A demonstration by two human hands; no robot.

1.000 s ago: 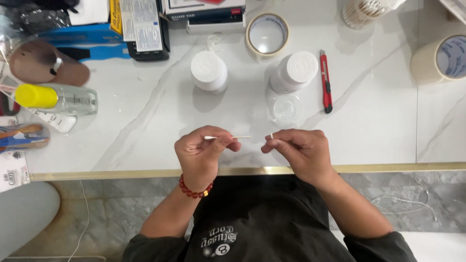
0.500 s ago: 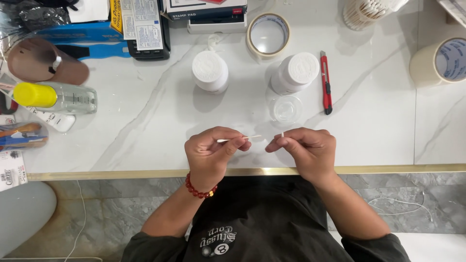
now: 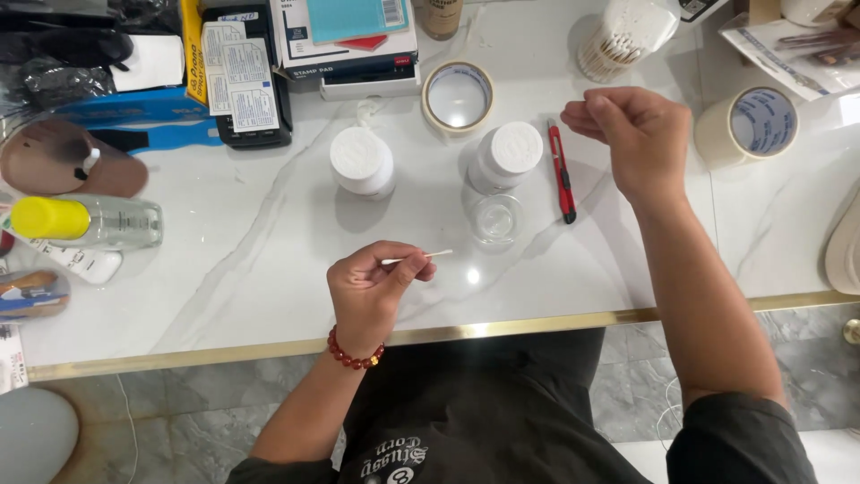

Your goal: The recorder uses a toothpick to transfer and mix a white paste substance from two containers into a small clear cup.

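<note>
Table (image 3: 224, 296): white marble; crowded, so a careless sweep could topple things.
Boxes (image 3: 345, 36): stacked at far edge, one teal-topped.
Bottles (image 3: 362, 161): two white-capped (upright), near a clear cup (image 3: 496, 218).
Right hand (image 3: 632, 125): loosely curled, whether holding anything I cannot tell, raised by the swab jar (image 3: 623, 36).
Left hand (image 3: 372, 287): pinches swab (image 3: 417, 258); thin stick could slip.

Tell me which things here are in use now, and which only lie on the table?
In use:
left hand, pinching a cotton swab
right hand, raised toward the swab jar

Lying about:
two white-capped bottles
small clear cup
red cutter
tape rolls
yellow-capped bottle
</note>
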